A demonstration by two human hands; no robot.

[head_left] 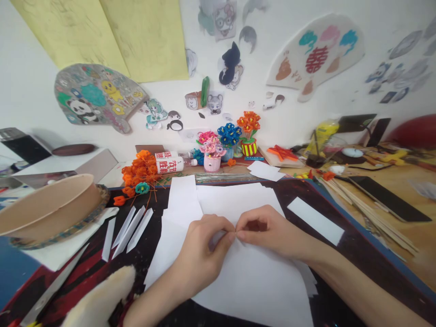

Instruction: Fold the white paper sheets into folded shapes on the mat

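Note:
My left hand (207, 247) and my right hand (269, 231) meet over the middle of a large white paper sheet (252, 281). Thumb and forefinger of each are pinched together on the sheet, fingertips nearly touching, and a small crease shows just below them. The exact bit between the fingertips is hidden. More white paper (182, 193) lies beneath and behind it. To the left are several narrow folded paper strips (129, 231); a flat white paper strip (316, 220) lies to the right.
Scissors (56, 288) lie open at lower left, near a round beige basin (51, 202). Behind the paper are orange pipe-cleaner flowers (139, 170), white bottles (170, 163) and small flower pots (211, 162). Wooden sticks (371, 213) and a black phone (388, 197) lie at right.

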